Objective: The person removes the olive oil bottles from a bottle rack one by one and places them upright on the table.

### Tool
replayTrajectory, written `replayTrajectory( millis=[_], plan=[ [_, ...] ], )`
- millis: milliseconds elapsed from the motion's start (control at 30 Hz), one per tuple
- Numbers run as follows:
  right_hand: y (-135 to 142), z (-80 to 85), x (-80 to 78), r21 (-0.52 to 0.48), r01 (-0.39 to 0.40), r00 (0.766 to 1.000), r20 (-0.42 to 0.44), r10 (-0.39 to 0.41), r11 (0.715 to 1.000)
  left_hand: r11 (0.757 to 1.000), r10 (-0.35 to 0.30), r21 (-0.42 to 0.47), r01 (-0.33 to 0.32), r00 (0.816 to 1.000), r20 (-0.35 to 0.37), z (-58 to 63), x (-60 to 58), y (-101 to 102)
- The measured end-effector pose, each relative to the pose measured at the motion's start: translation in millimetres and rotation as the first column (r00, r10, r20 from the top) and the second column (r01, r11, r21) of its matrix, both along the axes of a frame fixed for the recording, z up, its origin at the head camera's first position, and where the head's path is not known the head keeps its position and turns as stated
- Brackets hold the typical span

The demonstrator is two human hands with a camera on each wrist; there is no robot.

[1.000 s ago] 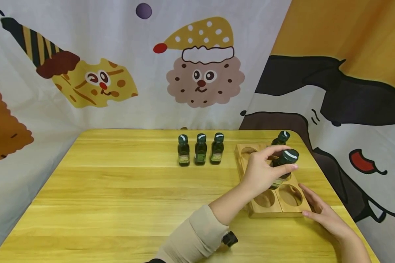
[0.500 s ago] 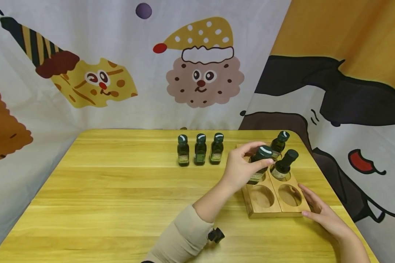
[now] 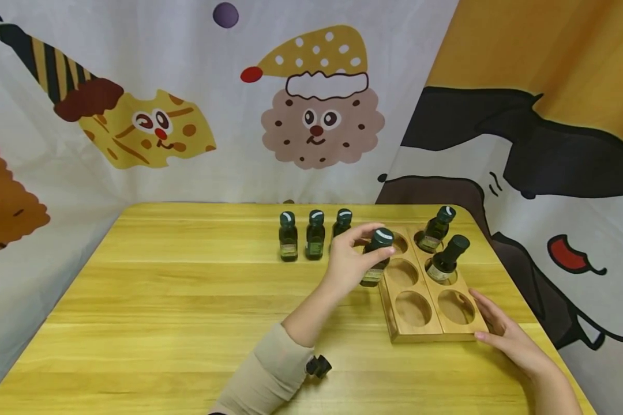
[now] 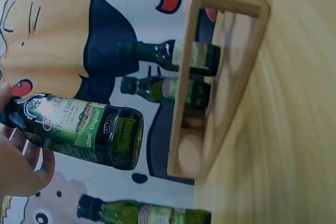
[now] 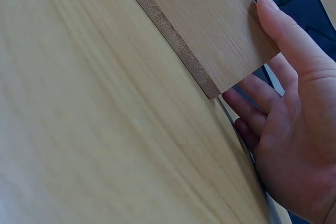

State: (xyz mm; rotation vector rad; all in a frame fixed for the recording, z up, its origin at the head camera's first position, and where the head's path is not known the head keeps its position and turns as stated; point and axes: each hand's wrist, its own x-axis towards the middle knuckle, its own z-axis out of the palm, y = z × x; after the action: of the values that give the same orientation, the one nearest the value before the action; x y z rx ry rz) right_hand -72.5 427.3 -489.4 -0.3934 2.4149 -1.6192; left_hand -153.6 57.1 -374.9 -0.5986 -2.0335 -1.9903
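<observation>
Apparently mid-transfer, with left hand [image 3: 345,265] fingers grasping a raised bottle [image 3: 375,269] near the left edge of the wooden rack [image 3: 435,309] and right hand [image 3: 515,341] fingers unclenched against its near-right corner, steady the rack and lower upright, clear of neighbouring bottles [image 3: 315,236].

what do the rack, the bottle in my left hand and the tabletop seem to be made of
Rack: wood, perhaps bamboo, smooth and matte; fine speckled grain shows on its edge. Bottle in your left hand: probably glass, glossy and translucent green, with bright reflections; plastic is possible. Tabletop: wood or wood-look laminate, faintly shiny, with long streaked grain.
</observation>
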Motion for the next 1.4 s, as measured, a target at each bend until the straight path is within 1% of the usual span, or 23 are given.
replayTrajectory(
  millis=[100, 200, 333, 467, 633, 833, 1033, 1233, 1400],
  plan=[
    [0.3, 0.2, -0.7, 0.003, 0.002, 1.000, 0.000, -0.002, 1.000, 1.000, 0.000, 0.009, 0.000, 1.000, 0.002, -5.8, -3.0, -6.4],
    [0.7, -0.3, -1.7, 0.005, -0.002, 1.000, 0.000, 0.002, 1.000, 1.000, -0.003, 0.010, 0.003, 1.000, 0.021, -11.8, -5.2, -11.8],
    [1.0, -1.2, -2.2, 0.003, -0.003, 1.000, 0.003, 0.003, 1.000, 1.000, 0.005, 0.006, -0.005, 0.997, 0.074, -19.6, -7.3, -17.4],
    [1.0, -1.2, -2.0, 0.006, -0.002, 1.000, 0.000, 0.002, 1.000, 1.000, 0.012, 0.006, -0.013, 0.994, 0.110, -28.7, -9.7, -22.9],
    [1.5, -1.8, -1.5, 0.005, -0.008, 1.000, -0.004, 0.008, 1.000, 1.000, 0.025, -0.005, -0.025, 0.992, 0.125, -40.6, -13.9, -28.1],
    [1.2, -2.0, -0.9, -0.002, -0.012, 1.000, -0.002, 0.012, 1.000, 0.999, 0.045, -0.023, -0.042, 0.990, 0.137, -51.1, -17.4, -32.5],
    [1.0, -1.8, -0.4, 0.001, -0.010, 1.000, -0.001, 0.010, 1.000, 0.999, 0.047, -0.016, -0.045, 0.986, 0.161, -57.1, -19.5, -35.2],
    [0.9, -1.4, 0.0, 0.003, -0.006, 1.000, -0.003, 0.006, 1.000, 0.999, 0.040, -0.016, -0.038, 0.979, 0.199, -59.7, -20.8, -37.0],
    [0.9, -1.7, 0.0, 0.007, -0.001, 1.000, -0.007, 0.001, 1.000, 0.998, 0.051, -0.032, -0.046, 0.978, 0.200, -61.6, -22.8, -36.5]
  ],
)
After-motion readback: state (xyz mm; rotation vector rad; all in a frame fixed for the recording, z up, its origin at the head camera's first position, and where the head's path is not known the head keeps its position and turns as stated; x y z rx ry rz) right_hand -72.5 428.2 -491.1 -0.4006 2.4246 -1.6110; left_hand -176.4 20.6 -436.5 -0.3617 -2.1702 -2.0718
